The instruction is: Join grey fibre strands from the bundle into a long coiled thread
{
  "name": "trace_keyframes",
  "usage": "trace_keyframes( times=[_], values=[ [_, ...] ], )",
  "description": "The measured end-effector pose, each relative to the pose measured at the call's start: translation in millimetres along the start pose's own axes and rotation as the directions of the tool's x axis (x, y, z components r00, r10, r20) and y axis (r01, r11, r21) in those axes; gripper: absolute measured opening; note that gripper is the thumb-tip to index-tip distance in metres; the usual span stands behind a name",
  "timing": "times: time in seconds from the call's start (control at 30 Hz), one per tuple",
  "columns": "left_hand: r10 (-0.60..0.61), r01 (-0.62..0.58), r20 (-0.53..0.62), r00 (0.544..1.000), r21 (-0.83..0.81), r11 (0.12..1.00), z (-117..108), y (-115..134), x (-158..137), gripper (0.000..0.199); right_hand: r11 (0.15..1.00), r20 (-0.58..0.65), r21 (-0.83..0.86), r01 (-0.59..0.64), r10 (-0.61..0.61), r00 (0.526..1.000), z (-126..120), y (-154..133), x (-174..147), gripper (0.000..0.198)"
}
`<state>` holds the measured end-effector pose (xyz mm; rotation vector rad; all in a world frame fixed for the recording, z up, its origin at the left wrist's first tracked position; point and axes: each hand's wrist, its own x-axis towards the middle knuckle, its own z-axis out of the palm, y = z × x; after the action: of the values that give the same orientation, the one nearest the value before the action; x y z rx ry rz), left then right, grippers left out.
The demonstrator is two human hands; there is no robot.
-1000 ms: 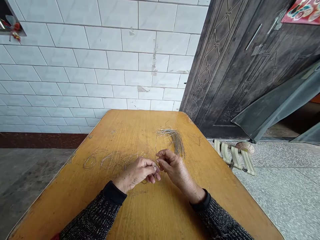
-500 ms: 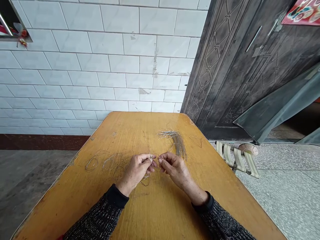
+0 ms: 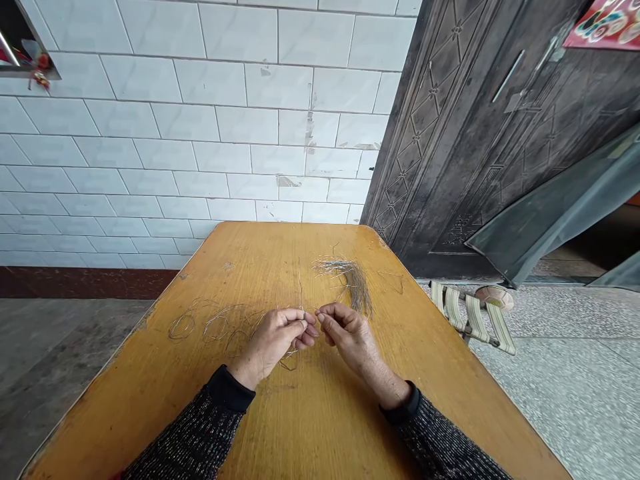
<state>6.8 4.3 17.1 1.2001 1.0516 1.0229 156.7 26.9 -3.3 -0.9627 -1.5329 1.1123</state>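
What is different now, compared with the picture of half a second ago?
The free end of the thin wire swung rightward, from leaning left to nearly upright. The left hand still pinches it; the right hand stays close beside, its grip unclear. The wire bundle and wire loops lie as before.

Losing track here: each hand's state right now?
Left hand: closed, pinching a thin wire.
Right hand: closed in a pinch; anything held cannot be told.

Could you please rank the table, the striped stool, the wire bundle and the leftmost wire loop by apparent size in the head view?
Largest to smallest, as they look:
1. Table
2. Striped stool
3. Wire bundle
4. Leftmost wire loop
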Motion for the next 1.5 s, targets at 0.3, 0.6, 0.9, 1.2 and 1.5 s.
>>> trace_keyframes(
  times=[0.3, 0.6, 0.9, 1.2, 1.5],
  values=[
    [-0.11, 0.234, 0.268, 0.957, -0.489, 0.84, -9, -5, 3, 0.017, 0.996, 0.008, 0.068, -0.057, 0.057, 0.998, -2, -3, 2, 0.025],
    [-0.092, 0.196, 0.238, 0.967, -0.464, 0.864, -12, -8, 5, 0.016, 0.974, 0.059, 0.212, -0.082, 0.071, 0.996, -1, -10, 0, 0.028],
    [-0.04, 0.133, 0.201, 0.979, -0.472, 0.872, -10, -7, 5, 0.011, 0.822, 0.13, 0.522, -0.228, 0.187, 0.974, 2, -16, -3, 0.029],
    [-0.054, 0.161, 0.233, 0.971, -0.467, 0.87, -10, -8, 5, 0.01, 0.755, 0.196, 0.585, -0.295, 0.221, 0.955, -1, -14, -4, 0.027],
    [-0.044, 0.168, 0.271, 0.962, -0.453, 0.876, -9, -8, 3, 0.011, 0.74, 0.183, 0.612, -0.277, 0.209, 0.961, 0, -15, -3, 0.026]
  ],
)
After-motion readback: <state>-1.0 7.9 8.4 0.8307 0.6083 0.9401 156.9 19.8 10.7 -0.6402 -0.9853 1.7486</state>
